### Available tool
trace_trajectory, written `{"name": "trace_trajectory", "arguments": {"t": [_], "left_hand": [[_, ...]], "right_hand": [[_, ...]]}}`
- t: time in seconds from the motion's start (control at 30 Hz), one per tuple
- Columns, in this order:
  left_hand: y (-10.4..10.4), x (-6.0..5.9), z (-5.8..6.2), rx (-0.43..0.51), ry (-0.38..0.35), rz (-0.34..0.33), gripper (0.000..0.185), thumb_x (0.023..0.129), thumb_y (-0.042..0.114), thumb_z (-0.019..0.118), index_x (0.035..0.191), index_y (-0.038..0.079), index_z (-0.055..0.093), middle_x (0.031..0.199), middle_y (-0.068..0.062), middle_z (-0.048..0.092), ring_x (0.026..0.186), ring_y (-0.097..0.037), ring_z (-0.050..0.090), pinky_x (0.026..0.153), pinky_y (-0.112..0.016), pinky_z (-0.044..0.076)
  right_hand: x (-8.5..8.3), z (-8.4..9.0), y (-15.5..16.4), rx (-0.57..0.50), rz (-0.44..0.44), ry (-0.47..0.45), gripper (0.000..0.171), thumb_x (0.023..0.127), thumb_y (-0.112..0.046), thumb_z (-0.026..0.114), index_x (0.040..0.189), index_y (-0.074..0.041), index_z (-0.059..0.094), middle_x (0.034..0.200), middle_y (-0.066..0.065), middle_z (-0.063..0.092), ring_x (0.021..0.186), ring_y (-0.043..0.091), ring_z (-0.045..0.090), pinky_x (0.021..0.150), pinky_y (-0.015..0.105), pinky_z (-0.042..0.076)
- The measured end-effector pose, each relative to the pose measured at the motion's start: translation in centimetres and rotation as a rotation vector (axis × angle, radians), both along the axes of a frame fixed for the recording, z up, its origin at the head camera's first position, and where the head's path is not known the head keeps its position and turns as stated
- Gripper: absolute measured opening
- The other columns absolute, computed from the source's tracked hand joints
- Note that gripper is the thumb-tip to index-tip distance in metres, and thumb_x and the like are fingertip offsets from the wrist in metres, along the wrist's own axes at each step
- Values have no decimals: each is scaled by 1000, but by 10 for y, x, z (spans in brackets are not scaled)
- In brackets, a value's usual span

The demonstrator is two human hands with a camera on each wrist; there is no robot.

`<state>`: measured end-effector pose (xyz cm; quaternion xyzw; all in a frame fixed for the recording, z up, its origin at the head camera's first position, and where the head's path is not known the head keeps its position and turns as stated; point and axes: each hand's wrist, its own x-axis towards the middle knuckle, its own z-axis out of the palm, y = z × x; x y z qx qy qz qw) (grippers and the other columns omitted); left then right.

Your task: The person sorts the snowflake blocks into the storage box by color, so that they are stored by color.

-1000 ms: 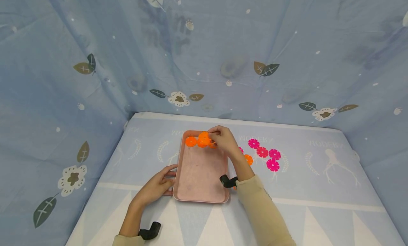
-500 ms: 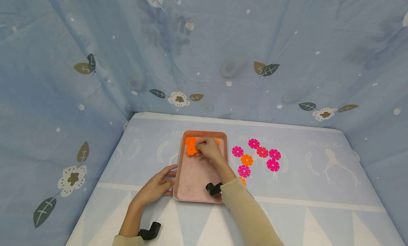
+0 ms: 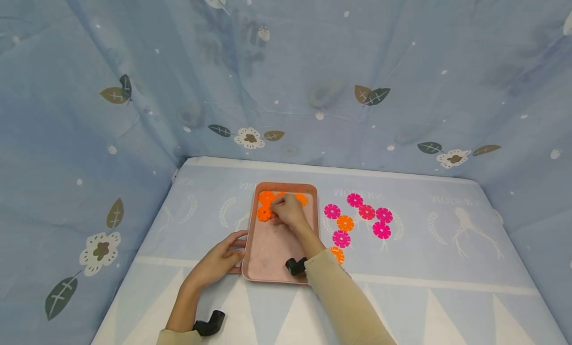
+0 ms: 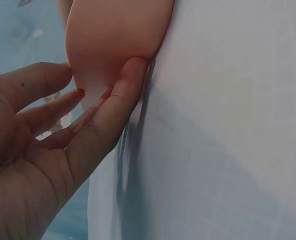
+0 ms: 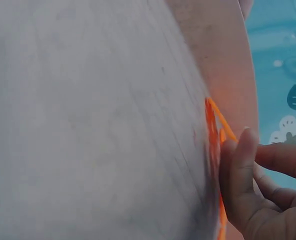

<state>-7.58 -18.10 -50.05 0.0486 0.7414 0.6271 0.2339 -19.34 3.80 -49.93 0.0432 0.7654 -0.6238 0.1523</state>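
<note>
A pink tray [image 3: 281, 255] lies on the table, with several orange notched flower-shaped discs at its far end. My right hand [image 3: 290, 211] is over the tray and pinches an orange disc [image 5: 223, 121] between thumb and fingers; the right wrist view shows that disc tilted against the tray floor. Left of those fingertips lies another orange disc [image 3: 264, 213], just below the corner disc [image 3: 266, 197]. My left hand [image 3: 219, 258] touches the tray's left side. In the left wrist view its extended fingers [image 4: 103, 120] lie against the tray's outer wall [image 4: 118, 35].
Right of the tray lie several pink discs [image 3: 382, 230], a redder disc [image 3: 367, 212] and two orange discs [image 3: 345, 223] on the patterned tablecloth [image 3: 438, 255]. Blue printed curtains [image 3: 286, 77] stand behind and at both sides. A black wrist mount [image 3: 296, 266] hangs over the tray's near right part.
My right hand has moved left and toward me from the tray's far right corner. An orange disc now lies below the left corner one. The left hand keeps its place.
</note>
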Motion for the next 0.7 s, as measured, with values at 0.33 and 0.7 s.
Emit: {"name": "trace_trajectory", "arguments": {"t": [0.33,0.7], "left_hand": [[0,1,6,13,6,-15,56,102,4,52,155,9,33,144,-27,43,115,-37,61,81,-44,59],[3,2,7,3,12,-8,55,102,3,51,154,9,34,143,-27,44,114,-37,61,80,-44,59]], "right_hand": [[5,20,11,52,87,33,14,99,-8,62,107,3,65,93,23,69,77,34,71,66,40,61],[26,56,42,34,161,140,24,99,-10,64,120,1,66,111,16,66,92,40,70,75,45,60]]}}
